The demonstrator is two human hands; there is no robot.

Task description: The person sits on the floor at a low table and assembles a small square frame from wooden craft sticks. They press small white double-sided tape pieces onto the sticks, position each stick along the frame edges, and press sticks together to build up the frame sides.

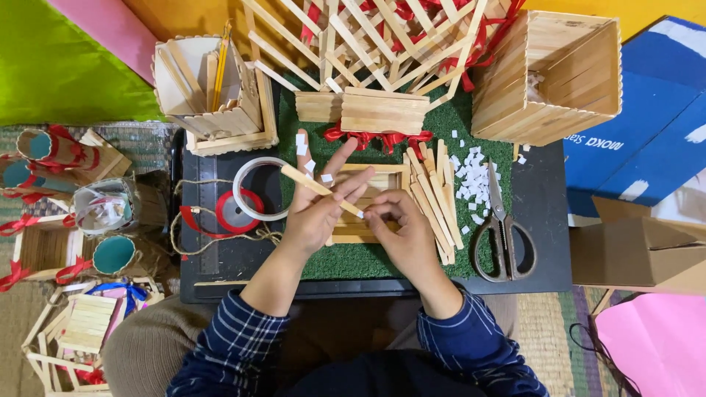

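Presently, one craft stick (318, 187) was pinched in the left hand (318, 213), a white tape square at its tip pressed by the right hand (403, 234); a partly built stick frame (368, 179) lay beneath, loose sticks (434, 198) and cut tape squares (474, 180) left unused on the counter (540, 220)

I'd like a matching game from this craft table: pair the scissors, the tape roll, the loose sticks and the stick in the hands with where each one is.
Things:
1. scissors
2. tape roll
3. loose sticks
4. held stick

Places:
A. beside the left hand, on the black mat
B. in the left hand, with the right hand at its tip
C. far right of the mat
D. piled on the green turf, just right of the hands

Pairs: 1-C, 2-A, 3-D, 4-B
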